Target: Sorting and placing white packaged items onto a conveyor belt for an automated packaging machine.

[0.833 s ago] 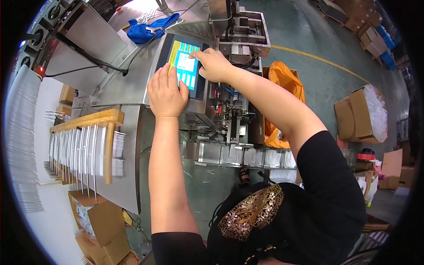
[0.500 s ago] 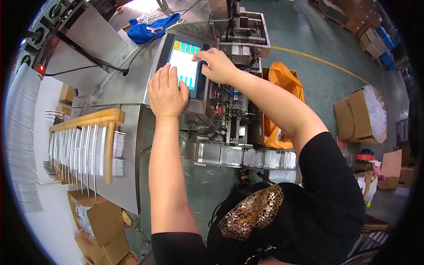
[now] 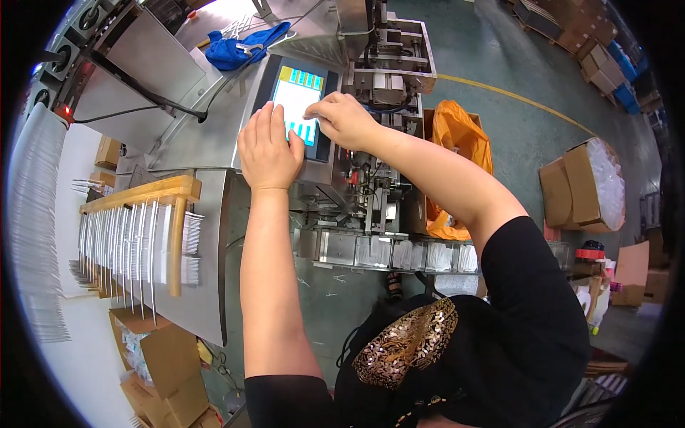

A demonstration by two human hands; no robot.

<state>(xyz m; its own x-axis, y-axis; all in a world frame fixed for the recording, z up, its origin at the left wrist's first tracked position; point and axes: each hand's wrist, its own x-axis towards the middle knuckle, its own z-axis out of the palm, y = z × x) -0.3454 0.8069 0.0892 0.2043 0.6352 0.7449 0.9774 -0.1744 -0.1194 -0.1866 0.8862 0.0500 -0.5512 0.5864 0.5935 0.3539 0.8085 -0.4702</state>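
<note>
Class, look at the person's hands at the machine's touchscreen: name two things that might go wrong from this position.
1. The left hand lies flat against the touchscreen edge while the right hand presses it; a stray palm touch may trigger a wrong setting.
2. The right forearm crosses close to the open machine mechanism; a sleeve or arm might catch on it.

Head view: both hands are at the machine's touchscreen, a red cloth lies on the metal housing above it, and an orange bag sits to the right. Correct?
Not quite. The head view shows the cloth is blue, not red. Both hands, left hand and right hand, are at the touchscreen; the orange bag sits right.
</note>
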